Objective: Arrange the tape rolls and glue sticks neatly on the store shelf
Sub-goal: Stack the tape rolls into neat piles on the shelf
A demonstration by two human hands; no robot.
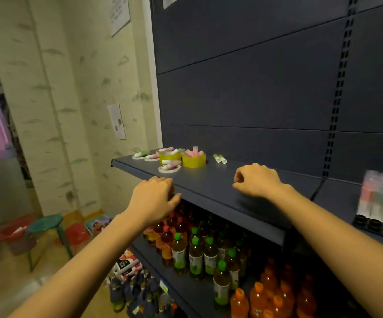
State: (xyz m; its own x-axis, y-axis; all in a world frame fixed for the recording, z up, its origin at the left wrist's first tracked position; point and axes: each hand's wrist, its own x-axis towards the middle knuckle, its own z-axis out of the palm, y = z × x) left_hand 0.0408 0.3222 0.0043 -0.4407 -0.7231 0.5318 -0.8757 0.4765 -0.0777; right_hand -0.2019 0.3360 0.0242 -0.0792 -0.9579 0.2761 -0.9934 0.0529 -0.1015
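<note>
Shelf (pixel 208 180), far-left end: two yellow rolls (pixel 194 163) flat, holes up; pink glue sticks (pixel 195 153) bunched in right one; white rolls (pixel 169 170) flat beside them; loose pair (pixel 219 158) side by side, long axes back-left to front-right. Left hand (pixel 153 198) at front lip, right hand (pixel 258 181) over shelf; both palm-down, fingers loosely curled, holding nothing.

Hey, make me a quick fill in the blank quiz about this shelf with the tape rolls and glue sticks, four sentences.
1. The glue sticks standing inside the right-hand tape roll are ____.
2. That tape roll is ____.
3. Right of it, ____ loose glue sticks lie on the shelf.
4. The stool on the floor is ____.

Missing words: pink; yellow; two; green.
</note>
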